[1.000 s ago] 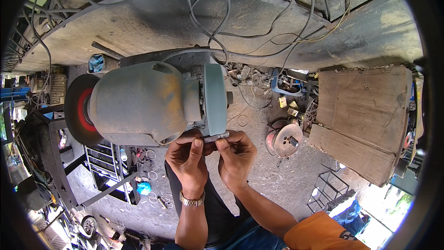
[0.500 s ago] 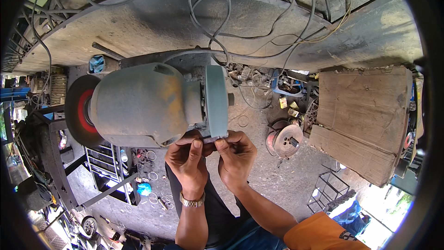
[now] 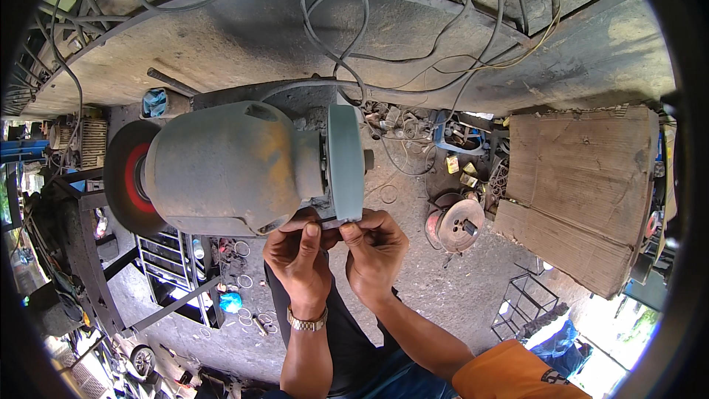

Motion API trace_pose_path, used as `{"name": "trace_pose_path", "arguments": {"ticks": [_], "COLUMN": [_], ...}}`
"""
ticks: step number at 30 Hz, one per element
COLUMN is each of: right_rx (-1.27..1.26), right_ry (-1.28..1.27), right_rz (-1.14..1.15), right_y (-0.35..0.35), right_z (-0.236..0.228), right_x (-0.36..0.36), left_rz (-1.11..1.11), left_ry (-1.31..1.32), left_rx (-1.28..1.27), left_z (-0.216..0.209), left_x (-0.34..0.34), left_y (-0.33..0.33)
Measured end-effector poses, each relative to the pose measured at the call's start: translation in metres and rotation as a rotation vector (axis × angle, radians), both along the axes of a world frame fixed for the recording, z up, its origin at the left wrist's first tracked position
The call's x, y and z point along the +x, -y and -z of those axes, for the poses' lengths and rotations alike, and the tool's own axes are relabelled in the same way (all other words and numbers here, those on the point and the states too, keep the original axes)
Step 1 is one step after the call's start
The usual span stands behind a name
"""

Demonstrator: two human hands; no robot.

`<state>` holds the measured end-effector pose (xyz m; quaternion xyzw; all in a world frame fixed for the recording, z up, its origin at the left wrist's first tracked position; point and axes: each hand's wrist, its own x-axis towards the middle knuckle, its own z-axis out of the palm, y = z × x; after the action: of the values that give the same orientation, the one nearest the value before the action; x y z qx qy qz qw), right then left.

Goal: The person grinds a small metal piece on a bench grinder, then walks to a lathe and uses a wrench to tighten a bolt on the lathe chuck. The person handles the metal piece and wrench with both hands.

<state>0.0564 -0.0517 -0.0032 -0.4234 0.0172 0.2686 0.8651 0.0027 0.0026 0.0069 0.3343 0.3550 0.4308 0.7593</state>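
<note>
A bench grinder (image 3: 221, 166) with a grey-green, rust-stained housing fills the middle left. Its right end carries a pale green grinding wheel (image 3: 346, 162); a dark wheel with a red centre (image 3: 135, 177) is at its left end. Below the green wheel's near edge, my left hand (image 3: 299, 255) and my right hand (image 3: 375, 255) are closed in pinches, thumbs on top. Between them they hold a thin, dark metal piece (image 3: 330, 219) at the wheel's rim. Fingers hide most of it, and its exact kind does not show. A metal-band watch (image 3: 307, 321) is on my left wrist.
Cables (image 3: 347, 52) loop along the stained wall (image 3: 236, 37) behind the grinder. On the right stand a wire spool (image 3: 456, 225) and a large cardboard sheet (image 3: 576, 192). A metal frame (image 3: 111, 281) is at the left. Scrap and a blue crate (image 3: 459, 137) lie beyond the grinder.
My right hand has shifted very slightly left along the wheel's near edge. Both hands keep their pinch, and the grinder stays in place.
</note>
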Motion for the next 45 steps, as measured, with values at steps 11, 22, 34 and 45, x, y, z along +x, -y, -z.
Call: {"name": "trace_pose_path", "arguments": {"ticks": [11,22,34,45], "right_rx": [0.000,-0.018,-0.035,-0.038], "right_ry": [0.065,0.004,0.019,0.022], "right_rz": [0.054,0.005,0.006,0.032], "right_y": [-0.004,0.004,0.006,0.003], "right_z": [0.001,0.006,0.008,0.008], "right_x": [-0.005,-0.006,-0.001,-0.002], "left_rz": [-0.020,-0.028,0.005,0.001], "left_ry": [-0.001,-0.053,-0.108,-0.064], "left_rx": [0.054,0.036,0.066,0.048], "left_z": [0.007,0.006,0.010,0.010], "left_x": [-0.003,-0.001,0.002,0.003], "left_y": [-0.002,0.000,0.000,0.000]}}
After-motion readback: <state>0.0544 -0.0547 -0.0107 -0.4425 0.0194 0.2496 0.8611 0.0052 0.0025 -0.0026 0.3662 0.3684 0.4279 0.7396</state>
